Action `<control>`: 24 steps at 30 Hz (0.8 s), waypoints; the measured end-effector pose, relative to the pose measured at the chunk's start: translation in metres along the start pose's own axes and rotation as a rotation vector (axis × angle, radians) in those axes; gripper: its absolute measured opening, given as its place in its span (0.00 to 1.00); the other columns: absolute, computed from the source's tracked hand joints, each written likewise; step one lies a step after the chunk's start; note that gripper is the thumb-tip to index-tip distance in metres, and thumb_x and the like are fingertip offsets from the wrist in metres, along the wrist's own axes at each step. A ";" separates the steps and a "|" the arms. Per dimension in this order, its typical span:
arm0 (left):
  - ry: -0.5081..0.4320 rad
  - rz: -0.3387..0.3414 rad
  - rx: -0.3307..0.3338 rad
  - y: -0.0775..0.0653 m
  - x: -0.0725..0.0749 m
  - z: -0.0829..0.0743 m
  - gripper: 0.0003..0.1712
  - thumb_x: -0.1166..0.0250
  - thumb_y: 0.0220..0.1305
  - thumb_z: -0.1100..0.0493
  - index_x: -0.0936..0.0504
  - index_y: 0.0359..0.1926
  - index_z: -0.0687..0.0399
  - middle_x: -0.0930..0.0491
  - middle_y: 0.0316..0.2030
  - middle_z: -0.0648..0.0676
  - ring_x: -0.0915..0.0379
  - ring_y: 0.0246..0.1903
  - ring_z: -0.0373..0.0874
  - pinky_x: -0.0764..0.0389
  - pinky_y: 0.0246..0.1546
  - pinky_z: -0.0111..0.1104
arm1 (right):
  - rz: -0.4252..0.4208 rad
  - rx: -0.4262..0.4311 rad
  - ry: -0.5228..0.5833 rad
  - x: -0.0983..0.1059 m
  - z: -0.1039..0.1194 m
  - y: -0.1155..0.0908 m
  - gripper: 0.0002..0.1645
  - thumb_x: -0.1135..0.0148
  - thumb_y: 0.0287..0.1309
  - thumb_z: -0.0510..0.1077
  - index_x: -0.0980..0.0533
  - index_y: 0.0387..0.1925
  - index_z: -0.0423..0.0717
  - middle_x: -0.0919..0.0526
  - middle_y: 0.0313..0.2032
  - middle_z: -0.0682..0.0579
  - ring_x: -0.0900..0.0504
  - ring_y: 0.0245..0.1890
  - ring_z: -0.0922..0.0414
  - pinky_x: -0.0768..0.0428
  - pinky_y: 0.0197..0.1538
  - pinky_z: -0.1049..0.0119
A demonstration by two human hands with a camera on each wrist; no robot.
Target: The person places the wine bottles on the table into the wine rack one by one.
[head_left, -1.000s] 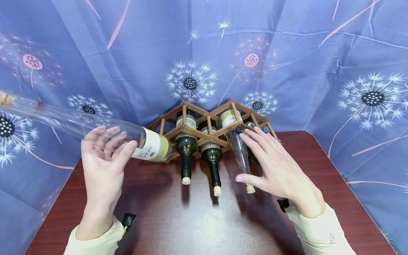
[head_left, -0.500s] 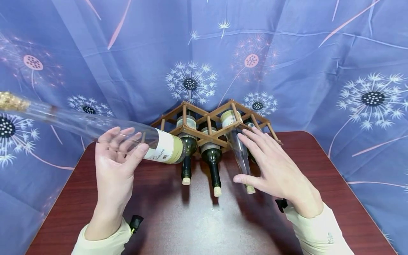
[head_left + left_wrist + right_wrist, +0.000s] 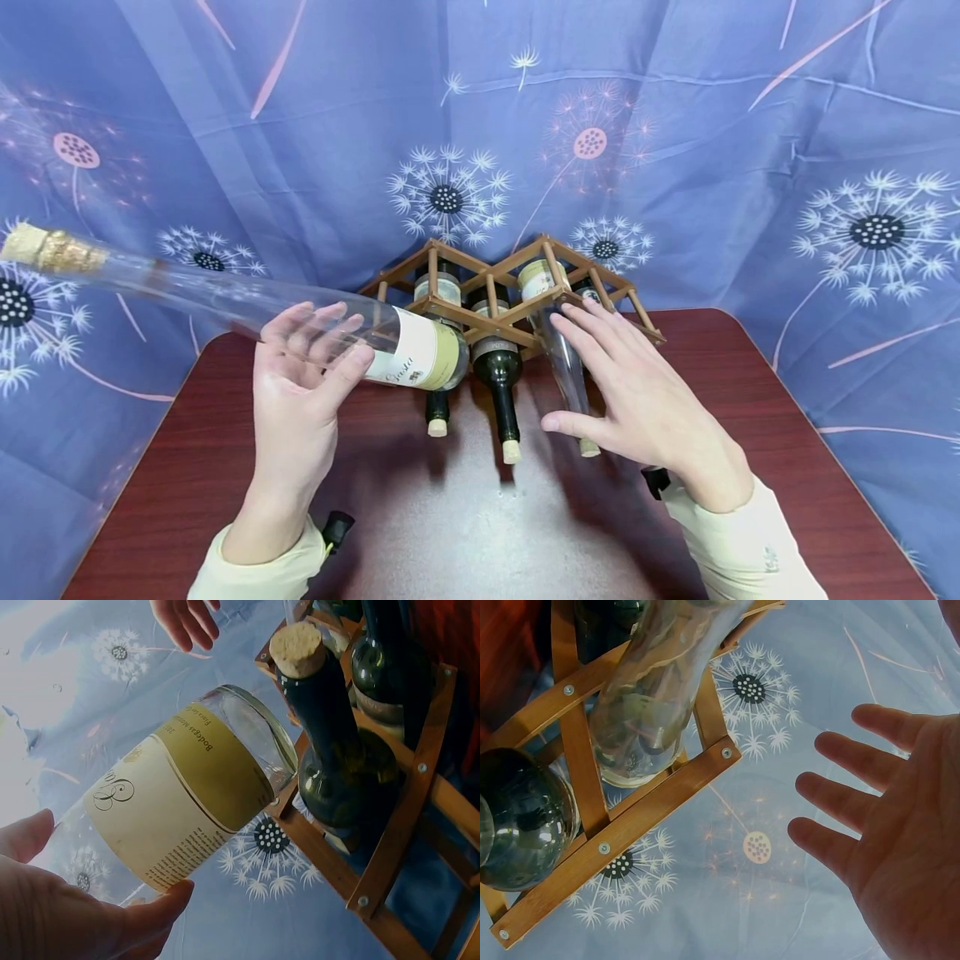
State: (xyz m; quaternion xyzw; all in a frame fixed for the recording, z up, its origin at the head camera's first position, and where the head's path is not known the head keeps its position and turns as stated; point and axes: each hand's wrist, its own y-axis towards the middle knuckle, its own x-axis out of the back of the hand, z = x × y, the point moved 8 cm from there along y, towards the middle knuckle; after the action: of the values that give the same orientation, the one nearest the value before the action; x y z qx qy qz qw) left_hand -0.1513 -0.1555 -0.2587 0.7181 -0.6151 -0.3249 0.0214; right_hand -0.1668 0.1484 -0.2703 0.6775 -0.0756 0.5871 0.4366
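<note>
My left hand (image 3: 300, 408) holds a clear wine bottle (image 3: 427, 354) with a cream and olive label, fingers behind it and thumb in front. The bottle is tilted, its corked neck (image 3: 56, 250) up at the far left and its base before the wooden wine rack (image 3: 480, 319). In the left wrist view, the base of the bottle (image 3: 180, 795) overlaps the rack edge beside a corked dark bottle (image 3: 337, 765). My right hand (image 3: 645, 400) hovers at the rack's right side, fingers spread, holding nothing. It partly covers a racked clear bottle (image 3: 558, 354).
Another dark green bottle (image 3: 497, 371) lies in the rack's middle, cork toward me. A further bottle (image 3: 587, 289) sits at the right, mostly behind my right hand. The rack stands on a reddish-brown table (image 3: 480, 533) against a blue dandelion-print cloth (image 3: 337, 150).
My left hand has moved right with the clear bottle, whose base now covers most of the leftmost dark bottle. My right hand has shifted slightly left, still spread.
</note>
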 end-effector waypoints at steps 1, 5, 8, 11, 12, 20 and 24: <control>-0.001 0.002 0.004 0.000 -0.001 0.001 0.38 0.40 0.55 0.85 0.37 0.63 0.58 0.31 0.59 0.68 0.29 0.58 0.60 0.24 0.55 0.39 | 0.001 0.001 -0.001 0.000 0.000 0.000 0.63 0.36 0.50 0.75 0.44 0.77 0.47 0.42 0.74 0.48 0.47 0.74 0.44 0.50 0.73 0.49; -0.021 0.016 0.011 -0.001 -0.005 0.006 0.38 0.40 0.54 0.85 0.37 0.63 0.60 0.32 0.60 0.70 0.29 0.59 0.62 0.25 0.56 0.41 | 0.001 0.003 -0.007 0.000 0.001 0.001 0.63 0.37 0.50 0.75 0.44 0.77 0.46 0.43 0.75 0.49 0.47 0.74 0.44 0.50 0.73 0.49; -0.050 0.032 0.010 -0.002 -0.008 0.008 0.38 0.40 0.54 0.86 0.37 0.63 0.60 0.31 0.59 0.70 0.29 0.58 0.63 0.25 0.56 0.42 | 0.003 0.004 -0.007 -0.001 0.002 0.001 0.63 0.37 0.50 0.76 0.45 0.77 0.46 0.43 0.75 0.49 0.47 0.74 0.44 0.49 0.72 0.49; -0.093 0.050 0.011 -0.004 -0.012 0.010 0.37 0.41 0.54 0.86 0.36 0.62 0.60 0.30 0.58 0.69 0.28 0.58 0.62 0.24 0.56 0.41 | 0.002 0.002 -0.006 -0.001 0.002 0.002 0.64 0.37 0.49 0.76 0.45 0.78 0.47 0.42 0.74 0.50 0.47 0.75 0.45 0.49 0.72 0.49; -0.102 0.057 0.011 -0.004 -0.013 0.012 0.37 0.41 0.54 0.86 0.36 0.62 0.60 0.29 0.58 0.69 0.28 0.58 0.62 0.24 0.56 0.41 | 0.001 0.004 -0.005 -0.001 0.003 0.002 0.64 0.37 0.49 0.76 0.45 0.77 0.47 0.42 0.74 0.50 0.48 0.75 0.46 0.49 0.72 0.50; -0.104 0.095 0.023 -0.009 -0.023 0.020 0.37 0.41 0.54 0.86 0.34 0.61 0.55 0.26 0.57 0.63 0.27 0.58 0.59 0.24 0.55 0.41 | -0.011 0.018 0.007 -0.001 0.008 0.006 0.64 0.38 0.50 0.77 0.45 0.77 0.44 0.43 0.75 0.49 0.47 0.75 0.47 0.47 0.72 0.50; -0.112 0.106 0.031 -0.012 -0.029 0.024 0.38 0.41 0.53 0.86 0.34 0.61 0.54 0.27 0.58 0.64 0.27 0.58 0.60 0.26 0.57 0.43 | -0.017 0.021 0.014 -0.002 0.012 0.008 0.64 0.38 0.50 0.77 0.44 0.77 0.45 0.44 0.75 0.49 0.45 0.74 0.47 0.44 0.71 0.49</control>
State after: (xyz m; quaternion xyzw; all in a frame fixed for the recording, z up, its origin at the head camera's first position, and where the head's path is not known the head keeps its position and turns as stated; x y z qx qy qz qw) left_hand -0.1542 -0.1176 -0.2700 0.6656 -0.6573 -0.3533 -0.0072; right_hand -0.1633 0.1342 -0.2667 0.6785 -0.0605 0.5890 0.4348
